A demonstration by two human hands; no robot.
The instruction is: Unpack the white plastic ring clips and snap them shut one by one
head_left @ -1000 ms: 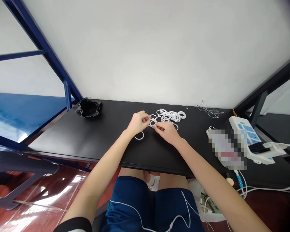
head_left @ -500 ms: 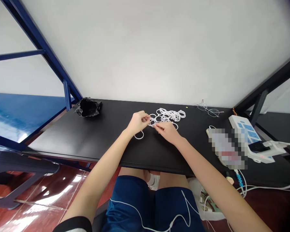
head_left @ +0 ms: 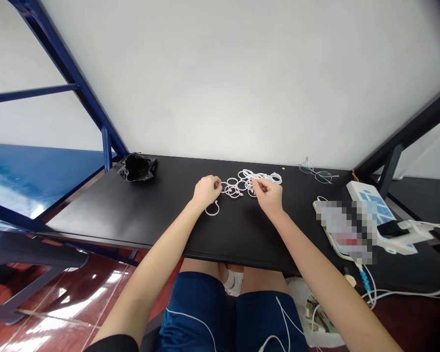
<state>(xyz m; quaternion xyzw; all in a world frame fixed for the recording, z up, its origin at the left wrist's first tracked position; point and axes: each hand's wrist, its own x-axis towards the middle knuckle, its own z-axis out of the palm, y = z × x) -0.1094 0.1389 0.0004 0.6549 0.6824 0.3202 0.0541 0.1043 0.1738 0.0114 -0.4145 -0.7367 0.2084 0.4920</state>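
A loose pile of thin white rings (head_left: 262,180), which look like hair ties, lies near the back of the black table. My left hand (head_left: 206,189) is closed at the left end of the pile, its thumb and fingertips pinching the edge of a white ring (head_left: 223,187). Just below that hand, a single white ring (head_left: 212,209) lies apart, with a small knob at its top. My right hand (head_left: 269,194) is over the front of the pile, fingertips pinched together among the rings. What exactly it grips is too small to tell.
A crumpled black plastic bag (head_left: 137,167) stands open at the back left. On the right are eyeglasses (head_left: 322,176), a phone (head_left: 342,232) with a cable, and a white power strip (head_left: 376,203) with plugs. The table's front edge (head_left: 238,261) runs above my lap.
My right hand has moved right and slightly away from my left hand, onto the main pile. My left hand has shifted a little left. Some rings at the left end lie differently.
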